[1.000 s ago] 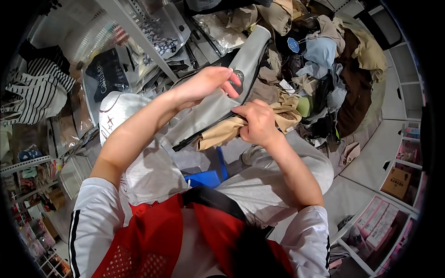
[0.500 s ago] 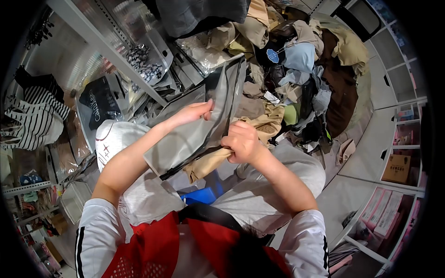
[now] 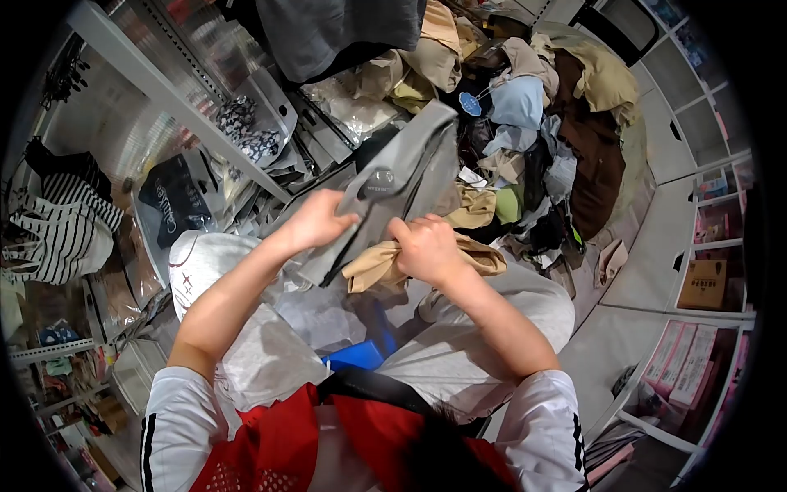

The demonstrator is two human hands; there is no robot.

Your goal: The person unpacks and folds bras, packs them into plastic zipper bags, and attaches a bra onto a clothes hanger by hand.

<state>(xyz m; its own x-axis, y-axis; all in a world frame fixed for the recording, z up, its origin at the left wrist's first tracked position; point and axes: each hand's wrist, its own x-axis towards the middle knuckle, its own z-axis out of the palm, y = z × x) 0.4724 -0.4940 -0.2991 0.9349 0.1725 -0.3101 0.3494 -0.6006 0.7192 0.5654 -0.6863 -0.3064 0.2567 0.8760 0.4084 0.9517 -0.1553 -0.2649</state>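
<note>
We have just tilted the bag (image 3: 422, 143), so its dark label (image 3: 379, 184) shows. Above our legs (image 3: 262, 353), our left hand (image 3: 321, 220) grips the bag's side and our right hand (image 3: 428, 249) clutches the tan cloth (image 3: 373, 267) beside it; both are thus under control.

The black pack (image 3: 170, 203) reads "Ca…", the rest unclear; print on the bag (image 3: 392, 182), blue tag (image 3: 470, 103) and carton (image 3: 703, 284) is illegible

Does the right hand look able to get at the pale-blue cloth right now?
Probably not yet: the right hand grips the tan cloth, though the pale-blue cloth lies uncovered on the pile.
</note>
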